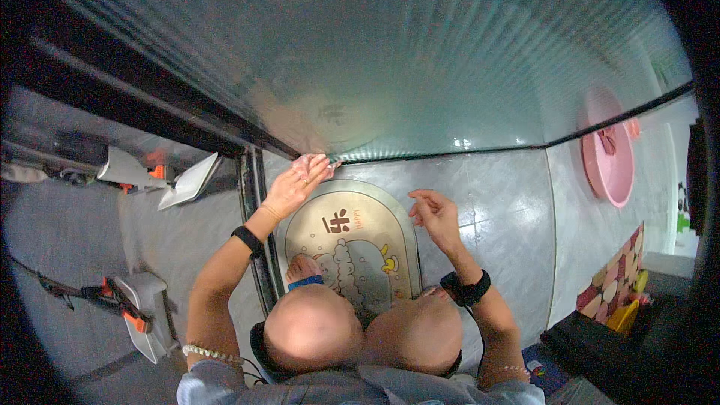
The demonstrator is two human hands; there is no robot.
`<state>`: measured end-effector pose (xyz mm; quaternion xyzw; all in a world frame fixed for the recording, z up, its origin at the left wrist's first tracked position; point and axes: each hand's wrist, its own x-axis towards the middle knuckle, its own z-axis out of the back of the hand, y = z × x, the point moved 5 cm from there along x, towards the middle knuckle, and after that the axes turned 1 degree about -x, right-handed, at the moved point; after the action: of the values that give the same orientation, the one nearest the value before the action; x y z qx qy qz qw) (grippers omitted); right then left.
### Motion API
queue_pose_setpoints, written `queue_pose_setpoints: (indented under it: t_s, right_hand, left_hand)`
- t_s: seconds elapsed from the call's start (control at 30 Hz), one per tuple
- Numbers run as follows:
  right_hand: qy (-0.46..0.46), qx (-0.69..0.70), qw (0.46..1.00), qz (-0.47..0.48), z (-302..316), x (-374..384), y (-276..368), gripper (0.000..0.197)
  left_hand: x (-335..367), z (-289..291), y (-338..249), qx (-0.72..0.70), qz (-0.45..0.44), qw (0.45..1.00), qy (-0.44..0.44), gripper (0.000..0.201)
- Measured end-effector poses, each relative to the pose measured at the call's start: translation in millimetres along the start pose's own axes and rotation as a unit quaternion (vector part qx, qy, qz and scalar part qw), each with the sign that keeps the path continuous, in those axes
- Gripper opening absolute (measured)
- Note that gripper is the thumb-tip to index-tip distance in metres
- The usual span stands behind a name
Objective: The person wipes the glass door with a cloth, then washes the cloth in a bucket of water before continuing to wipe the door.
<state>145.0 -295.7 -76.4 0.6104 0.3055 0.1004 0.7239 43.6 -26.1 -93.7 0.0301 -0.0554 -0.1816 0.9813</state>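
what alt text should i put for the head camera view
A person's left hand holds a crumpled pinkish cloth at the bottom edge of a ribbed glass panel. The right hand is empty, its fingers loosely curled. Below the panel lies a rounded cartoon mat; a pink basin is at the far right.

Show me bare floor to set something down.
Bare: grey tiles between the right hand and the pale seam, nearer than the glass panel.
Crowded: the corner by the dark frame, where the left hand covers a pinkish cloth, and the mat around the legs.
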Motion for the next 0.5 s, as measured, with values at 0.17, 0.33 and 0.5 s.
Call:
queue_pose_setpoints:
  t_s: [0.17, 0.33, 0.5]
  right_hand:
    - [0.040, -0.024, 0.998, -0.034, -3.2, -5.1, -25.9, 0.021]
    - [0.089, -0.038, 0.995, -0.017, -7.3, 1.0, -55.0, 0.028]
    - [0.090, 0.015, 0.996, 0.004, -10.6, 11.2, -52.5, 0.042]
  left_hand:
    - [10.3, -32.4, -7.0, -0.027, -0.003, 0.998, 0.051, 0.051]
    - [23.2, -35.7, -13.2, -0.368, 0.127, 0.919, 0.057, 0.050]
    - [68.6, 34.0, -36.5, -0.477, 0.237, 0.846, 0.010, 0.042]
